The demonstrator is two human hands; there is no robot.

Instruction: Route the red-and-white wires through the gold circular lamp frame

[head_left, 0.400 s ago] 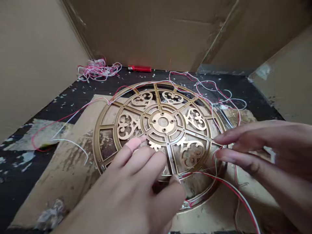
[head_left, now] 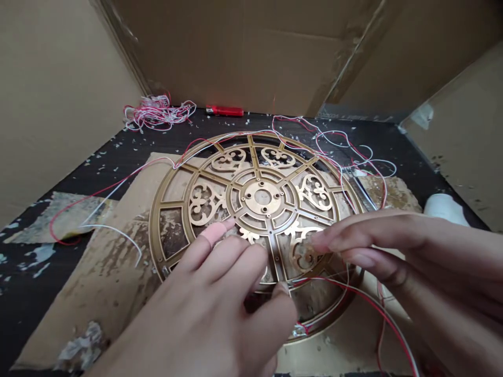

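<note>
A fretwork metal disc point(head_left: 262, 197) lies on a cardboard sheet point(head_left: 106, 283). Behind it, from left to right, a wire bundle point(head_left: 159, 112) and a lighter point(head_left: 223, 110) lie before the rear cardboard wall point(head_left: 236, 52).

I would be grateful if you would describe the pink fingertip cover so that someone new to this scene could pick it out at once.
Start at the round gold-coloured filigree panel lying on the cardboard sheet. At its lower left, the left hand reaches over the panel. The pink finger cot sits on that hand's index fingertip, and no other finger in view wears one.
</note>
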